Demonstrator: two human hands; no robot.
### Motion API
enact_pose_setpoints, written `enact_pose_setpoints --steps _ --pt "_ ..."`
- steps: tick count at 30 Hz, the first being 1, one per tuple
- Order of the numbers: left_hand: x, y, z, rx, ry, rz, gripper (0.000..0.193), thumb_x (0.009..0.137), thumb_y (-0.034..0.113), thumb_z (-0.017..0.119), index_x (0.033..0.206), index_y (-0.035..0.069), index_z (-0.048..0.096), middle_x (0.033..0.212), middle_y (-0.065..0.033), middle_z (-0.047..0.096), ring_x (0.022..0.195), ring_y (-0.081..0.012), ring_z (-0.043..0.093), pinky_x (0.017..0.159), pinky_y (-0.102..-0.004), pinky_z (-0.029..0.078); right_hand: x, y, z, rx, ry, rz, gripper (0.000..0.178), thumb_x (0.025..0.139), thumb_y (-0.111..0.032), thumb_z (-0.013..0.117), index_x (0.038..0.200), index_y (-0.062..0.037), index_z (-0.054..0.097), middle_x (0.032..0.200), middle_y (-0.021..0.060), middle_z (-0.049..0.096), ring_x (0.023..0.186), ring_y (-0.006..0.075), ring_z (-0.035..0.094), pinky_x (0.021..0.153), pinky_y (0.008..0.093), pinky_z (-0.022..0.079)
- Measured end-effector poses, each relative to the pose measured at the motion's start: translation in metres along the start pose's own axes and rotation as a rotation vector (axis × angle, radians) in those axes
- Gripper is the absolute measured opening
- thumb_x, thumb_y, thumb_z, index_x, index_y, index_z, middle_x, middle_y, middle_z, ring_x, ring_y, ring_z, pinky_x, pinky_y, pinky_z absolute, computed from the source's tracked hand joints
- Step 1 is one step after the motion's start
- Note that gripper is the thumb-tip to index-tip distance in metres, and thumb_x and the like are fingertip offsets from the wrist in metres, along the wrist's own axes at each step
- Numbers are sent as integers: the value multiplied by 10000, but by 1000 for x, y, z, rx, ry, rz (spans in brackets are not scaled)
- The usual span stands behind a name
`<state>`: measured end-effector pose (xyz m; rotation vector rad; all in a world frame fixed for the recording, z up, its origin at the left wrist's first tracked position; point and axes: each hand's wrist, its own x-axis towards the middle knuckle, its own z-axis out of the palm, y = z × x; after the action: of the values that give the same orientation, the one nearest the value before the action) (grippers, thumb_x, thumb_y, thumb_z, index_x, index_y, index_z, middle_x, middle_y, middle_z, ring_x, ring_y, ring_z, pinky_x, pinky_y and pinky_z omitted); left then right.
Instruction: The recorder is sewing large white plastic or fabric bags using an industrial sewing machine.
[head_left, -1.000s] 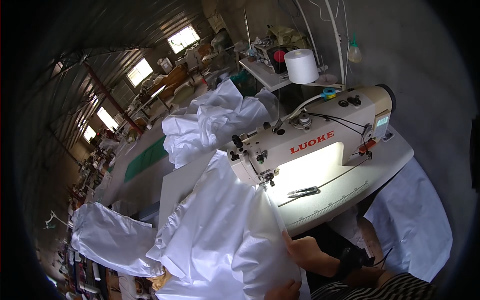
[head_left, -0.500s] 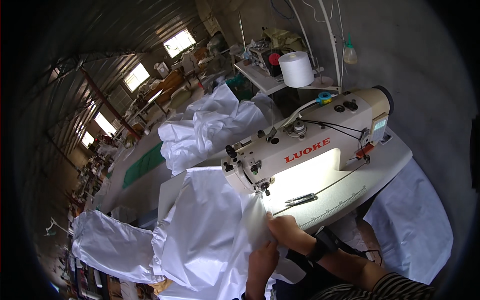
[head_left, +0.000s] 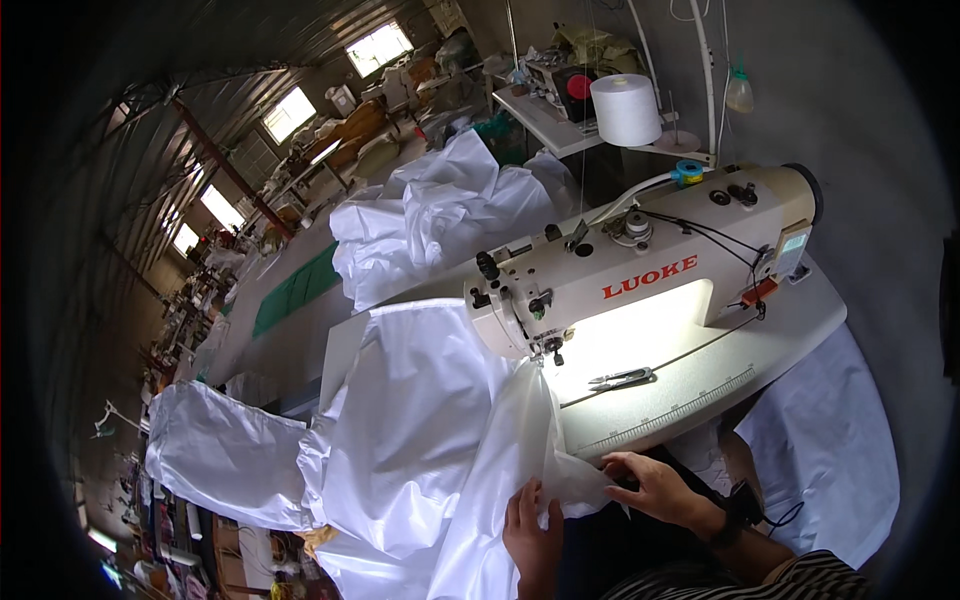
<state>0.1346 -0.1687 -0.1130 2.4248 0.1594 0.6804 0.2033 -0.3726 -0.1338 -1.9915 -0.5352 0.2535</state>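
White shiny fabric [head_left: 415, 400] lies in broad folds to the left of the sewing machine [head_left: 650, 250], with one edge running under the needle area. My left hand [head_left: 533, 535] is at the fabric's near part, fingers bent over a fold and thumb raised beside them. To its right, my right hand [head_left: 655, 490] has the fabric's right edge, drawn out to a point, at its thumb; the index finger curves above. The fingertips' exact grip is partly hidden. Small thread snips [head_left: 622, 379] lie on the lit machine bed [head_left: 690, 390], beyond my right hand.
A bunched white fabric heap [head_left: 430, 220] lies behind the machine. A white thread cone [head_left: 626, 110] stands at the back, near a hanging bottle [head_left: 740, 92]. More white cloth [head_left: 825, 440] hangs at the right. A green strip [head_left: 295, 290] lies on the long table.
Both hands have moved back from the needle area toward me, the right one also rightward along the fabric edge. The fabric's right side now drapes toward my hands. The whole view has shifted slightly.
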Motion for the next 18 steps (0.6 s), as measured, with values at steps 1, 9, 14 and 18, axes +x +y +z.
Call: enact_pose_setpoints --steps 1,9,14,18 --pt "-18 -3 -4 -48 30 -110 381 787 53 726 1148 28 606 997 -166 650 784 -357 650 708 -427 556 -15 9 8 101 -6 25 591 920 -463 664 1291 -17 554 1127 161 670 1044 287 665 885 369 534" --pt "-82 -45 16 163 161 -209 552 716 201 836 1171 36 571 1064 -194 609 970 -411 603 833 -483 500 -40 29 70 649 -11 297 263 895 -193 745 1050 -9 637 956 77 686 888 179 671 772 300 530" --pt "-79 -32 -17 -161 -111 -541 239 771 55 775 990 -6 702 831 -118 681 724 -282 676 629 -359 526 -64 -8 33 218 179 -185 198 822 -107 787 899 -22 626 798 106 664 706 220 674 633 313 528" --pt "-71 7 -65 -256 -261 -562 123 876 -26 631 983 -2 688 928 -174 698 757 -359 670 640 -408 517 -61 -31 16 99 269 -382 250 752 -65 831 870 -45 611 806 101 668 747 256 699 671 339 569"
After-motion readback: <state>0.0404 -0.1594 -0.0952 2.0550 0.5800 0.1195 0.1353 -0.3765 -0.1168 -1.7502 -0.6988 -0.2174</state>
